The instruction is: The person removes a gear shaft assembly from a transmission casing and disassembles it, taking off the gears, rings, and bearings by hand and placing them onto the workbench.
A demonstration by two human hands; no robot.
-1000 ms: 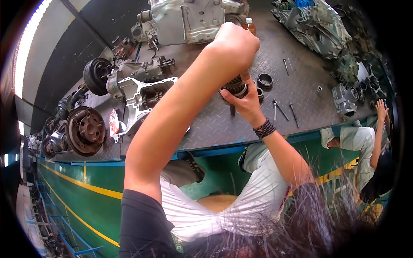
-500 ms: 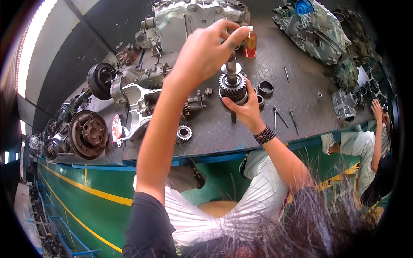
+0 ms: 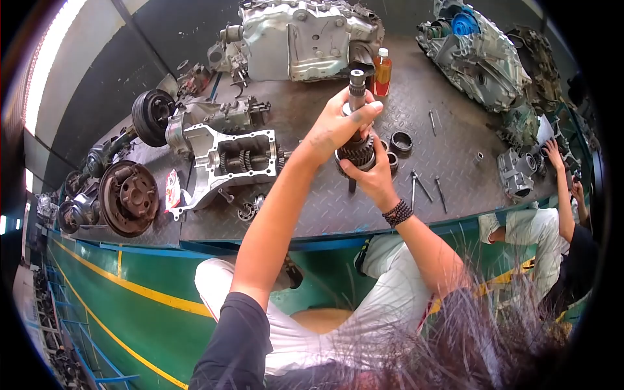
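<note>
A metal gear shaft (image 3: 357, 93) stands upright in front of me, its splined tip pointing up. My left hand (image 3: 338, 123) is closed around its upper part, just above the gears, covering what lies under the fingers. Lower down, my right hand (image 3: 374, 174), with a beaded bracelet at the wrist, is wrapped around the side of the toothed gear (image 3: 356, 153) on the shaft. The shaft's lower end shows below the hands. Just right of them, a dark metal ring (image 3: 401, 142) lies on the metal table (image 3: 312, 201), with smaller rings partly hidden by my right hand.
An open gearbox housing (image 3: 260, 174) and a rusty brake drum (image 3: 129, 198) are on the left. Behind stand a large transmission case (image 3: 286, 45) and a bottle (image 3: 382, 73). Several bolts (image 3: 441, 194) lie to the right. A co-worker's hand (image 3: 554, 154) touches parts at far right.
My left hand has come down from above the shaft's top to close around its upper part, leaving the splined tip visible. My right hand stays on the gear. The co-worker's hand has moved up and left.
</note>
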